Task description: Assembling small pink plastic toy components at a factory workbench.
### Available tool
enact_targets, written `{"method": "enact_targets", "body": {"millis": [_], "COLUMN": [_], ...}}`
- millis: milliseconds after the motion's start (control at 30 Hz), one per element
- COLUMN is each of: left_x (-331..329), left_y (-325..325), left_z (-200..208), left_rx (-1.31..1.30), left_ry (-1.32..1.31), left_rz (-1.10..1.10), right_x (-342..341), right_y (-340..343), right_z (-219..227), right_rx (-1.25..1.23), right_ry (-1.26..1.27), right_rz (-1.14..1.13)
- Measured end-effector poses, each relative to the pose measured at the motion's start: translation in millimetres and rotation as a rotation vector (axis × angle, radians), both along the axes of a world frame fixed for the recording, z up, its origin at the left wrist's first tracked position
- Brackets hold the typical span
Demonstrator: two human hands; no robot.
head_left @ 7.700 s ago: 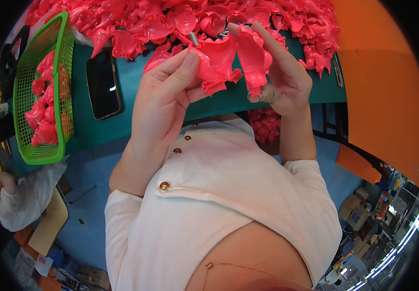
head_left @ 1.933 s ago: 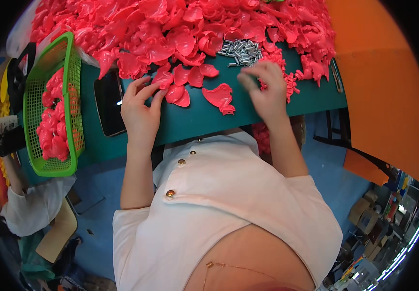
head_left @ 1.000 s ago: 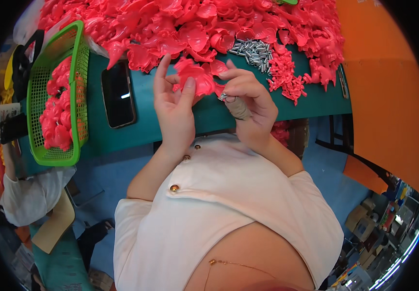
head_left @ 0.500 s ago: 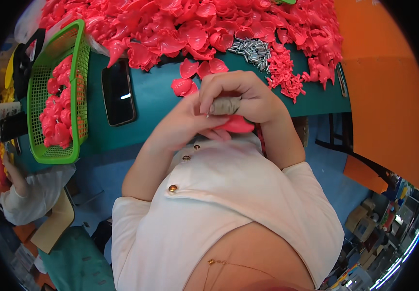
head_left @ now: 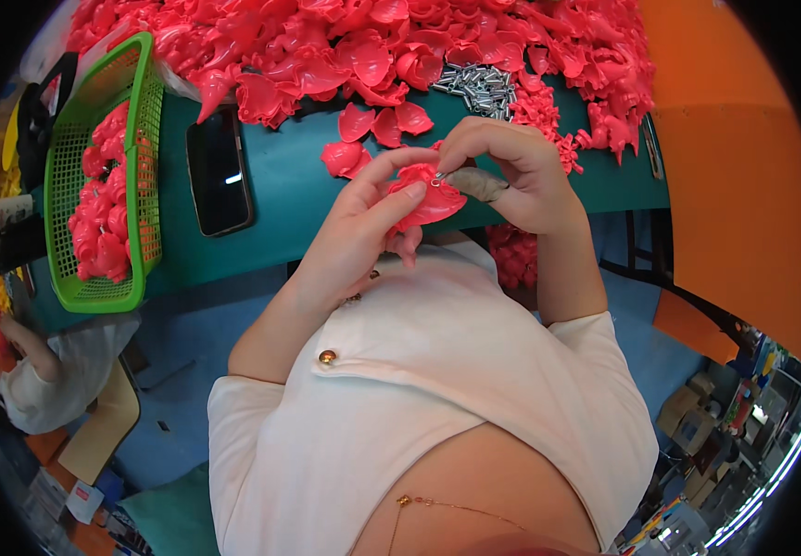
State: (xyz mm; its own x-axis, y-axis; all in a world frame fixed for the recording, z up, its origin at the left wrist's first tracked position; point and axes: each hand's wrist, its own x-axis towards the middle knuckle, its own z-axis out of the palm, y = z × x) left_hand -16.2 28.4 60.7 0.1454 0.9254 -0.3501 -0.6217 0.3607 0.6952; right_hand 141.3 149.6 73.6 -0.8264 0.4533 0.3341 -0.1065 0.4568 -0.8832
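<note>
My left hand (head_left: pixel 352 227) is closed around a glossy pink plastic shell piece (head_left: pixel 433 206), held just off the table's near edge. Thumb and fingers grip its left side. My right hand (head_left: pixel 530 181) pinches a small silvery metal part (head_left: pixel 437 179) against the inside of the shell. A tan wrap (head_left: pixel 476 183) covers a digit of that hand. Whether the metal part is seated in the shell, I cannot tell. Just beyond my hands lie several loose pink shell pieces (head_left: pixel 357 122) and a heap of small silvery metal cylinders (head_left: pixel 479 88).
A big heap of pink plastic pieces (head_left: pixel 308 65) covers the back of the green table (head_left: pixel 289 218). Small pink parts (head_left: pixel 562 148) lie on the right. At left stand a black phone (head_left: pixel 218 176) and a green basket (head_left: pixel 145 139) of pink pieces. Another person (head_left: pixel 57 371) sits at far left.
My hands have moved apart and turned, so the shell's inside now shows with the metal part at it. My right hand has shifted to the right.
</note>
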Motion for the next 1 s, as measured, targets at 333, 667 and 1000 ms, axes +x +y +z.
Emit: {"method": "enact_targets", "body": {"millis": [333,667,1000], "left_x": [2.8,11.4,0.1], "left_y": [-1.8,-0.1,-5.9], "left_z": [2.3,-14.5,-23.7], "left_rx": [-0.067,0.074,-0.018], "left_ry": [-0.029,0.207,-0.065], "left_rz": [0.008,0.091,0.240], "right_x": [-1.2,-8.5,-13.5], "right_y": [3.0,-16.8,-23.8], "right_z": [1.1,-19.4,-31.6], "right_rx": [0.100,-0.510,-0.459], "right_ry": [0.047,0.133,0.094], "right_rz": [0.064,-0.141,-0.526]}}
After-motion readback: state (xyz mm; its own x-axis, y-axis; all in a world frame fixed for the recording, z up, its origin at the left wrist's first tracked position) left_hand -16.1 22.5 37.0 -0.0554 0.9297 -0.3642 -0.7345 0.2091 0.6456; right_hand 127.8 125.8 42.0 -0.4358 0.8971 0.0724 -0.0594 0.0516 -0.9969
